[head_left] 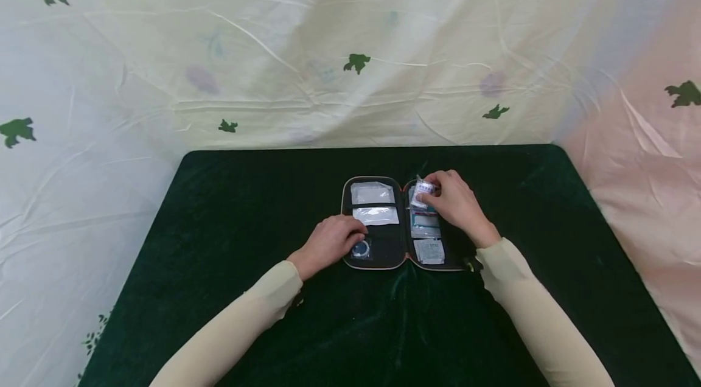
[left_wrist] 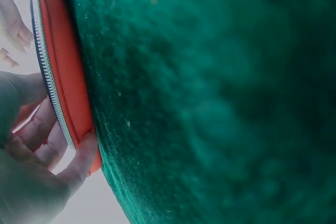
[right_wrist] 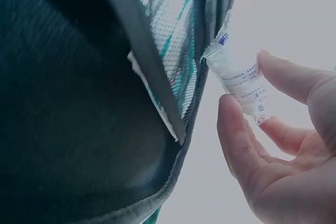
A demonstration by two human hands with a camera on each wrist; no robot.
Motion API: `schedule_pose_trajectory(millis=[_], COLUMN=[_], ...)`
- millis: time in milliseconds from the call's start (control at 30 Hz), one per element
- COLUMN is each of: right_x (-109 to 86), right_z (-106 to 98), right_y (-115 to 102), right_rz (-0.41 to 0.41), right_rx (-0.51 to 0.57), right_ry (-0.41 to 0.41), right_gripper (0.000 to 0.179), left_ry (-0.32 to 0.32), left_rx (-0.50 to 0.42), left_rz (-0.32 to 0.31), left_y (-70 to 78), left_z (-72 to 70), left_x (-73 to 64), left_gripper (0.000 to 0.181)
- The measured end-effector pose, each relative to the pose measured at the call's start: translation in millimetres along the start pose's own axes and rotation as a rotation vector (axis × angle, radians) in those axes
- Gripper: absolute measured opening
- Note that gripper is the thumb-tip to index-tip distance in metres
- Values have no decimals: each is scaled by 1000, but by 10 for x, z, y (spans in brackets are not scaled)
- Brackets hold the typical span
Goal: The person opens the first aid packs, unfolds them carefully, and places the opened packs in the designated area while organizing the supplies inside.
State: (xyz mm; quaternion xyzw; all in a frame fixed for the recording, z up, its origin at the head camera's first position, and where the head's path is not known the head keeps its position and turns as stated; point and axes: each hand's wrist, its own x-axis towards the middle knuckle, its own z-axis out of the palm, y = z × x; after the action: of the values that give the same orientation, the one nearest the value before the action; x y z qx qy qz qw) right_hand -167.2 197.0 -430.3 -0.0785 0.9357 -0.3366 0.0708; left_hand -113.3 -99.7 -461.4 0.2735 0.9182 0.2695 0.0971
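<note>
An unzipped case [head_left: 390, 247], black inside and orange-red outside [left_wrist: 65, 61], lies spread flat on the table. My left hand [head_left: 333, 240] holds its left rim; in the left wrist view the little finger presses the outer side, and other fingers reach over the zip. Near those fingertips sits a clear packet with a pale ring-shaped item [head_left: 361, 249]. Over the right half, my right hand [head_left: 456, 201] pinches a small white packet in clear wrap with blue print [right_wrist: 247, 85], between thumb and fingers. The right wrist view shows it apart from the case's mesh pocket [right_wrist: 176, 40].
White packets [head_left: 372, 193] sit under straps in the left half. In the right half are clear sleeves with teal edging [head_left: 425, 226] and a white printed packet [head_left: 429, 251]. Dark green velvet [head_left: 246, 192] covers the table; a patterned cloth [head_left: 263, 83] hangs behind.
</note>
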Motion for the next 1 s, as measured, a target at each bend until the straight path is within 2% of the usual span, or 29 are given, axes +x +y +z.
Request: schedule_pose_trajectory(millis=[167, 433, 767, 1000], right_x=[-69, -184, -243, -220], right_z=[2, 117, 333, 497], right_y=[-43, -130, -257, -334], right_rz=[-11, -101, -122, -140], right_rx=[74, 180, 241, 219], right_ry=[24, 95, 136, 134], right_gripper=[46, 44, 40, 39], left_ry=[5, 10, 24, 25], left_rx=[-13, -16, -53, -57], left_rz=[-5, -18, -31, -28], left_y=[-7, -10, -4, 1], left_z=[1, 4, 0, -2], left_x=[2, -1, -6, -3], left_gripper=[18, 20, 17, 16])
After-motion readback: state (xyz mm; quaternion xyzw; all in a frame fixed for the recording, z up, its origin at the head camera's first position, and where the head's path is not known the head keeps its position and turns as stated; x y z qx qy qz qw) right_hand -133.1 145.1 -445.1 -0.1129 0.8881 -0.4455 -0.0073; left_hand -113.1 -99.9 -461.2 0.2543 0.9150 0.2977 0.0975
